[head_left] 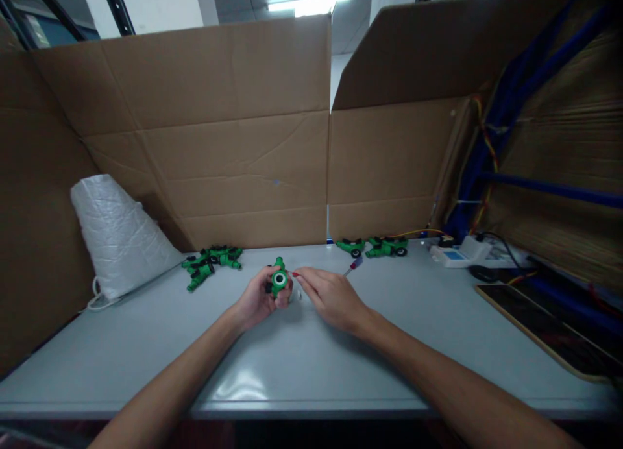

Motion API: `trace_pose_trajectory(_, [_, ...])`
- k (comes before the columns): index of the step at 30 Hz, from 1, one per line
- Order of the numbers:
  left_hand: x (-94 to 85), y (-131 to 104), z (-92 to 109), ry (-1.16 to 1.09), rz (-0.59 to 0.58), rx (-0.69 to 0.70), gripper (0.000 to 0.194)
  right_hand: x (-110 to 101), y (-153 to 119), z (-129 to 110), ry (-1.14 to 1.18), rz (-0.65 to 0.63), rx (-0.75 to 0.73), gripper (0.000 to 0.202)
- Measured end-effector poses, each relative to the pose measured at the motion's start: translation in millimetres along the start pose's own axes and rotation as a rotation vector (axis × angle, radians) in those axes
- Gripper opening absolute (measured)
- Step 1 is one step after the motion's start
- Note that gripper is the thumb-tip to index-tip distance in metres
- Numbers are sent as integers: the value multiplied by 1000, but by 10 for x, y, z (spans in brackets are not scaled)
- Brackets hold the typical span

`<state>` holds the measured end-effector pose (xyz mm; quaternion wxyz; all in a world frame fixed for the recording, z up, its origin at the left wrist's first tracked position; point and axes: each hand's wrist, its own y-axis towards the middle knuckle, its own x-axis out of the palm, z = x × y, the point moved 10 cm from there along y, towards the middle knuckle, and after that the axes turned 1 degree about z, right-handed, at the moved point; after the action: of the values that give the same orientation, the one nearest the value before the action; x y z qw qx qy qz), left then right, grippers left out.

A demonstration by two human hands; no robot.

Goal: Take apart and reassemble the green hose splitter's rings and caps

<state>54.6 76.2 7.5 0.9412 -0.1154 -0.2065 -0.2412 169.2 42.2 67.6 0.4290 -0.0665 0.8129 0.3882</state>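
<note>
My left hand (257, 296) is closed around a green toy vehicle (279, 293), raised a little above the table. A black wheel with a white ring and green centre on it faces me. Close by on its right side, my right hand (335, 300) pinches a small red piece (294, 274) between thumb and fingertips. The red piece is too small to name, and I cannot tell whether it touches the toy. A small pale bit (299, 295) shows below the right fingertips. A screwdriver (354, 266) with a dark reddish-purple handle lies just behind the right hand.
Several green toy vehicles lie in a group (213, 261) at the back left, others (387, 246) at the back right of the white table (272, 364). A white wrapped bundle (121, 235) stands left. A power strip (457, 255) and dark panel (545, 326) lie right. Cardboard walls (243, 163) enclose the table.
</note>
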Motion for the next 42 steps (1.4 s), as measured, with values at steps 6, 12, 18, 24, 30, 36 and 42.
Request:
trace_pose_trajectory(6, [-173,-23,248,392,299,289,53,10,-5,7,-59,-48,35,28])
trace_pose_trajectory(12, [-54,-121,422,696,345,493,54,15,-9,6,-62,-61,39,30])
trace_pose_trajectory(18, [-101,-20,231,639,274,347,58,58,-17,-12,-63,-92,6,28])
trace_pose_trajectory(24, [-159,51,75,513,204,236,59,46,-20,-54,-9,-92,-22,31])
trace_pose_trajectory(30, [-163,63,39,456,172,205,56,42,-22,-76,26,-77,-64,33])
trace_pose_trajectory(36, [-123,63,33,448,160,181,59,66,-1,-42,94,-66,-61,29])
trace_pose_trajectory(42, [-276,0,350,734,382,399,58,83,41,156,119,-71,35,34])
